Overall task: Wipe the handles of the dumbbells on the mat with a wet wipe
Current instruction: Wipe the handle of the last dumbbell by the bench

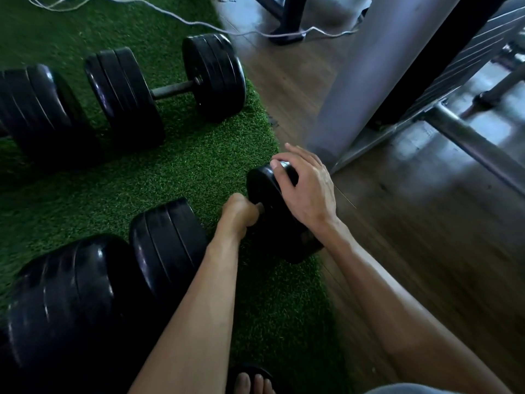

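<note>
Black plate-loaded dumbbells lie on a green artificial-grass mat (199,172) beside a dark wooden floor (412,237), seen from the head camera. On the nearest black dumbbell (272,223), at the mat's right edge, the right hand (306,189) rests on the right-hand plate stack, its fingers (287,159) spread over the top rim and touching it. The left hand (240,213) reaches between the two plate stacks, fingers curled around the hidden handle; whether a wipe lies under them cannot be told. A second black dumbbell (167,86) with a bare dark steel handle lies farther back on the mat. A white cord (199,24) trails across the far floor near a grey metal frame (369,81).
</note>
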A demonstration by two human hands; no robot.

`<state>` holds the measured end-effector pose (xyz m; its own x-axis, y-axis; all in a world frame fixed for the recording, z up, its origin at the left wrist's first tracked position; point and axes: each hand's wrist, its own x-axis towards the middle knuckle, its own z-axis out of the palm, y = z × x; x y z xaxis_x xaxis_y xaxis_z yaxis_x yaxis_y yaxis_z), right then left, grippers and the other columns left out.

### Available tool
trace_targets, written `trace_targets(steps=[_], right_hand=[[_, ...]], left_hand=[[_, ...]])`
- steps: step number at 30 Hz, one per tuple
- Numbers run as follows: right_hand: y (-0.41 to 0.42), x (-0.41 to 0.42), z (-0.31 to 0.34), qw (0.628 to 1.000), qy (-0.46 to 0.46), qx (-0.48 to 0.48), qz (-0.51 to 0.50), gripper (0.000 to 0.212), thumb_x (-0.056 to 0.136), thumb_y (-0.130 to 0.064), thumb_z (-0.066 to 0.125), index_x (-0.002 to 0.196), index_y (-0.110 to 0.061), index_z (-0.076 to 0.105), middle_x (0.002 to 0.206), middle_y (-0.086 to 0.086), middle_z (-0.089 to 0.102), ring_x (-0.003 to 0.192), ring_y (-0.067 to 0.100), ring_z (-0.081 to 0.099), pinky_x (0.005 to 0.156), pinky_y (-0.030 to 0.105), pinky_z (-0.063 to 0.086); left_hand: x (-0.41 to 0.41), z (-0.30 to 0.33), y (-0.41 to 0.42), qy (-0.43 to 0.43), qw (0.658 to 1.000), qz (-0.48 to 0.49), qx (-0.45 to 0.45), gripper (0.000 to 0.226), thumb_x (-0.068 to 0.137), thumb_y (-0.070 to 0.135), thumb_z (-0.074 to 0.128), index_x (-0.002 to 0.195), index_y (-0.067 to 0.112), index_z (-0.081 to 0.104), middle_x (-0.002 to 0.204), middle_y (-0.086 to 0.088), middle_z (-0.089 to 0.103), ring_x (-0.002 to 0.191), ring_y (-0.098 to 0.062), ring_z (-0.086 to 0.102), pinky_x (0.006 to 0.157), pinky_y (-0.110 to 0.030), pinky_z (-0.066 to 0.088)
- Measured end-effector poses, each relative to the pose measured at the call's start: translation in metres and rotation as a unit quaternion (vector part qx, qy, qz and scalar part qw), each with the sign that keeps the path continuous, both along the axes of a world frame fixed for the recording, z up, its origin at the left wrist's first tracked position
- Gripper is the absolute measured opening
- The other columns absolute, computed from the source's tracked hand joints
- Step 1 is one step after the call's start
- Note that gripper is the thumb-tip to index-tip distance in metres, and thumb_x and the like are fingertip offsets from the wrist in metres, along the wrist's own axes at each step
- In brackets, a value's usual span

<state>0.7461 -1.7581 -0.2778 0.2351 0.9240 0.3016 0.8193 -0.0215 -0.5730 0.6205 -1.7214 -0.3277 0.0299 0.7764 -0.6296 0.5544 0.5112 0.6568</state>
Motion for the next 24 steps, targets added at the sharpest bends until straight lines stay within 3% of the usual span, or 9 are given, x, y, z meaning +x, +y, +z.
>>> trace_targets(steps=[8,13,15,18,24], right_hand=[[-0.001,-0.003,0.003,1.0,-0.017,0.01,0.0,0.025,0.101,-0.043,0.054,0.111,-0.029,0.073,0.121,-0.012,0.071,0.125,0.01,0.058,0.108,0.033,0.038],[0.0,-0.002,0.003,1.0,-0.007,0.023,-0.008,0.024,0.101,-0.043,0.054,0.108,-0.028,0.073,0.112,-0.014,0.073,0.117,0.01,0.061,0.104,0.033,0.043],[-0.001,-0.002,0.002,1.0,-0.002,0.028,-0.01,0.023,0.102,-0.042,0.055,0.106,-0.027,0.073,0.111,-0.014,0.074,0.116,0.009,0.062,0.102,0.031,0.043],[-0.001,-0.003,0.002,0.999,-0.006,0.03,-0.01,0.024,0.102,-0.041,0.055,0.105,-0.027,0.073,0.109,-0.014,0.074,0.115,0.009,0.062,0.102,0.031,0.044],[0.0,-0.004,0.002,0.999,-0.006,0.042,-0.014,0.024,0.101,-0.042,0.056,0.105,-0.026,0.074,0.109,-0.014,0.074,0.112,0.009,0.063,0.1,0.03,0.045]], left_hand=[[-0.008,0.022,-0.016,0.014,0.994,-0.048,0.101,0.022,0.092,0.032,0.07,0.102,0.015,0.079,0.103,-0.014,0.076,0.101,-0.03,0.069,0.086,-0.035,0.052],[-0.001,0.024,-0.041,-0.023,0.982,0.045,0.181,0.02,0.097,0.024,0.063,0.104,0.013,0.079,0.096,-0.011,0.077,0.09,-0.025,0.07,0.067,-0.02,0.042],[0.007,0.02,-0.047,-0.018,0.977,0.077,0.198,0.021,0.098,0.022,0.06,0.1,0.013,0.078,0.092,-0.013,0.077,0.088,-0.029,0.071,0.069,-0.029,0.047],[0.012,0.015,-0.047,0.013,0.977,0.05,0.205,0.022,0.098,0.022,0.057,0.098,0.012,0.077,0.092,-0.017,0.076,0.091,-0.037,0.069,0.079,-0.043,0.053],[-0.003,0.014,-0.048,0.057,0.969,-0.043,0.236,0.019,0.096,0.028,0.062,0.106,0.025,0.078,0.098,-0.011,0.077,0.101,-0.032,0.068,0.094,-0.041,0.046]])
